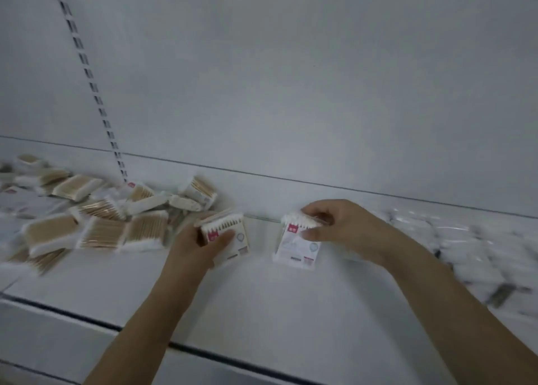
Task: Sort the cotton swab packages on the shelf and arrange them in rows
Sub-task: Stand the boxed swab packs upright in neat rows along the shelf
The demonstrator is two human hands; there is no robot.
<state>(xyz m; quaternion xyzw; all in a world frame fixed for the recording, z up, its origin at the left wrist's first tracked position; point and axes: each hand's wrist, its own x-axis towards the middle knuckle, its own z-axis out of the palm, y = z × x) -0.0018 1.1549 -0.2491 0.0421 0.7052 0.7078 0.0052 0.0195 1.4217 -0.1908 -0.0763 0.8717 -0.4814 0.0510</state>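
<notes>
My left hand (201, 245) grips a wooden-stick cotton swab package (233, 234) with a pink label, held upright just above the white shelf (233, 303). About a hand's width to its right, my right hand (337, 227) pinches the top of a white swab package (297, 246), which stands on the shelf near the back wall. A loose heap of wooden-stick swab packages (99, 224) lies on the shelf at the left. A blurred heap of white packages (465, 248) lies at the right.
The shelf's white back panel (291, 93) rises right behind the packages, with a slotted upright (96, 93) at the left. The shelf's front edge (203, 352) runs with a dark seam below my forearms.
</notes>
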